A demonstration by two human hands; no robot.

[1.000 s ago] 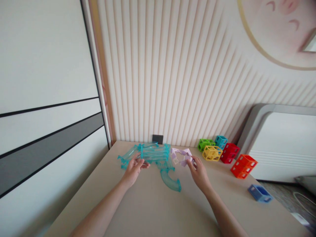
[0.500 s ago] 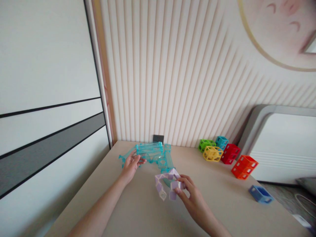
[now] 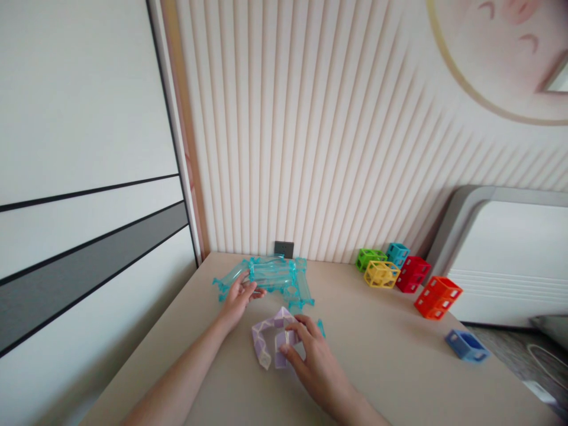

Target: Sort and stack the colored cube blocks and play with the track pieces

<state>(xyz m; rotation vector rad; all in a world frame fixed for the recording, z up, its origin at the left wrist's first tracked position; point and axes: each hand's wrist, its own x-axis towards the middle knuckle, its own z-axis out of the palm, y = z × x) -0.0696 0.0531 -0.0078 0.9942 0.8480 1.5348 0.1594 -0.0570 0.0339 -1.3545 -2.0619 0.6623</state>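
Observation:
My right hand [image 3: 310,355] pinches a purple-and-white snake puzzle [image 3: 265,324], bent into an open loop, between thumb and fingers at its right side. Farther back, my left hand [image 3: 240,300] reaches to a cluster of clear teal plastic pieces [image 3: 275,273]. Its fingers are apart and slightly curled, and the fingertips are at the front edge of these pieces; whether they touch is unclear. One small teal piece [image 3: 321,328] shows just beyond my right hand, partly hidden by it.
Toward the table's right side stand open-framed blocks: green [image 3: 370,258], light blue [image 3: 397,254], yellow [image 3: 380,275], dark red [image 3: 412,274], orange-red [image 3: 437,297] and blue [image 3: 467,346]. A ribbed wall with a black socket [image 3: 284,249] rises behind the table [image 3: 377,361].
My right hand has moved left with the snake puzzle, uncovering the front of the teal cluster. The upper teal pieces have shifted slightly right. My left hand has barely moved.

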